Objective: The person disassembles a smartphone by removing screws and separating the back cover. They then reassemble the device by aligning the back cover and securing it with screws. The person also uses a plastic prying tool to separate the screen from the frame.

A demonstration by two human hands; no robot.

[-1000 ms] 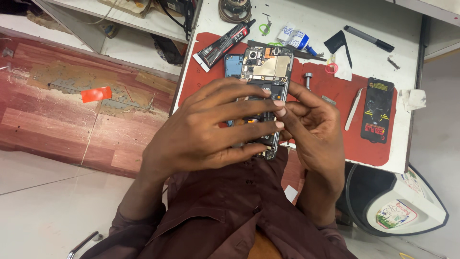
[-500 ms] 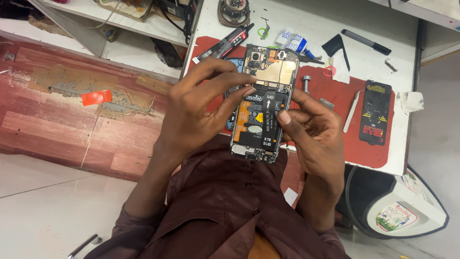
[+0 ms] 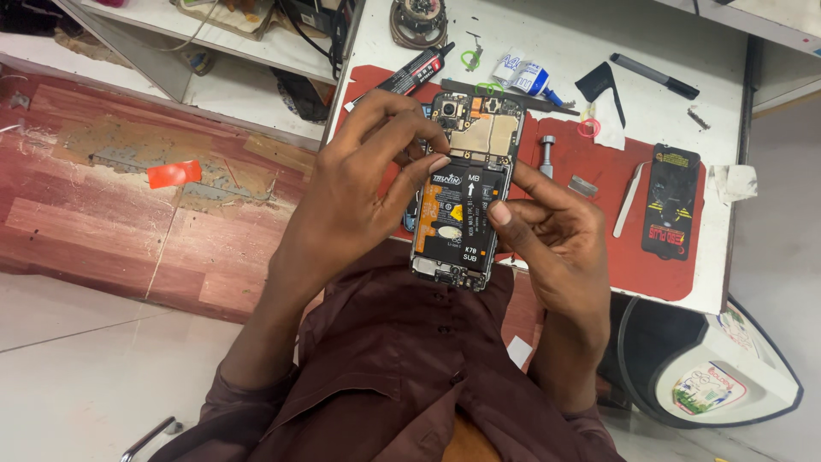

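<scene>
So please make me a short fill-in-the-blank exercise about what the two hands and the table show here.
1. Both hands hold an opened phone with its back cover ____.
2. The left hand touches the phone near its ____ end, by the camera.
3. The mat on the white table is ____ in colour.
4. The tweezers lie to the ____ of the phone.

Missing words: off; top; red; right

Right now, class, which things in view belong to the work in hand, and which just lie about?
In hand:
opened phone
left hand on its upper part
right hand at its side

Lying about:
black glue tube
tweezers
black battery
black pen
red mat
</scene>
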